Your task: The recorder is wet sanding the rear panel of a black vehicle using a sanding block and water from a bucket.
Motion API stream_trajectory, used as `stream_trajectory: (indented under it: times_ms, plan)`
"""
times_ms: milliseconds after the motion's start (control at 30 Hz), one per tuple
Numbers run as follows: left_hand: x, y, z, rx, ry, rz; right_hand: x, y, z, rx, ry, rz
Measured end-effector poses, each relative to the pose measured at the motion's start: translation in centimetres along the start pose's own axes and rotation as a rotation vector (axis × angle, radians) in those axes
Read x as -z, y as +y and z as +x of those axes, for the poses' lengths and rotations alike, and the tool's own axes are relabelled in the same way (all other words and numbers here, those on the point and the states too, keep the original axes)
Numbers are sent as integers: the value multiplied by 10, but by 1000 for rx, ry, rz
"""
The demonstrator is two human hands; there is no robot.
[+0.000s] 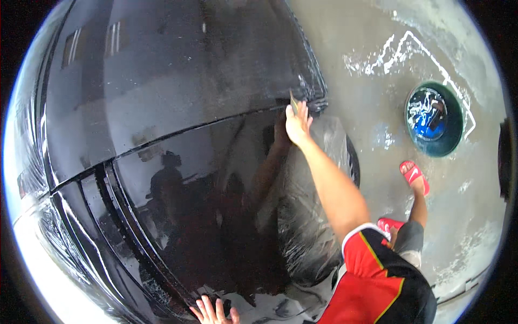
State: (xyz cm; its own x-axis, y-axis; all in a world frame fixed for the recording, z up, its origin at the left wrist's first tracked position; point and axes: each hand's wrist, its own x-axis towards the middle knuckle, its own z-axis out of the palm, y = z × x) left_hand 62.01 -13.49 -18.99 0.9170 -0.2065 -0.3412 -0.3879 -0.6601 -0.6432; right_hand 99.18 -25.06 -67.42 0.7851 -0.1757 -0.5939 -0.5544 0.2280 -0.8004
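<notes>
1. From my remote seat, the head view gives me the right hand (298,125) reaching over a black car (172,65), its bare forearm slanting up and left from a red and black shirt (367,270)

2. I read that grip as narrow, thumb and fingers closed on a thin yellowish-green piece (293,102)

3. I find the piece near the right end of the long seam (189,128) between two glossy black panels, close to the car's corner

4. Its slim tip points up the view, away from the person, leaning slightly left; the visible long axis runs roughly with the forearm and across the seam

5. The fingers hide its lower part, and I cannot tell whether it touches the paint

6. At the lower edge I have the left hand (216,312), fingers spread wide beside the car's dark bodywork; its palm is cut off, so its contact is unclear to me

7. A crinkled, clear-looking sheet (305,237) lies left of the right forearm

8. Farther right, a green bucket (456,129) holding liquid stands on the wet floor (372,108), above a red sandal (415,175)
</notes>
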Motion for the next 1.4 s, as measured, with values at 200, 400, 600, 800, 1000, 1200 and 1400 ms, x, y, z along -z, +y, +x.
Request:
stream_trajectory:
  times_ms: [200, 400, 600, 800, 1000, 1200, 1400]
  plan:
    - [13, -6, -13, 56, -15, -6, -30, -7, -31, 45, 65, 56]
    - [2, 7, 13, 5, -4, -118, -4, 49, 0, 147, 197, 272]
    - [32, 7, 0, 72, 38, -163, 27, -34, -409, 681, -401, -546]
    - [19, 3, -5, 32, 90, -132, 25, 25, -511, 871, -358, -192]
    - [19, 13, 17, -21, 177, -183, -9, -109, -287, 723, 121, -143]
    - [6, 1, -5, 13, 160, -111, 16, 16, -554, 883, -361, -145]
    - [11, 10, -8, 10, 165, -76, 23, 37, -545, 858, -340, -122]
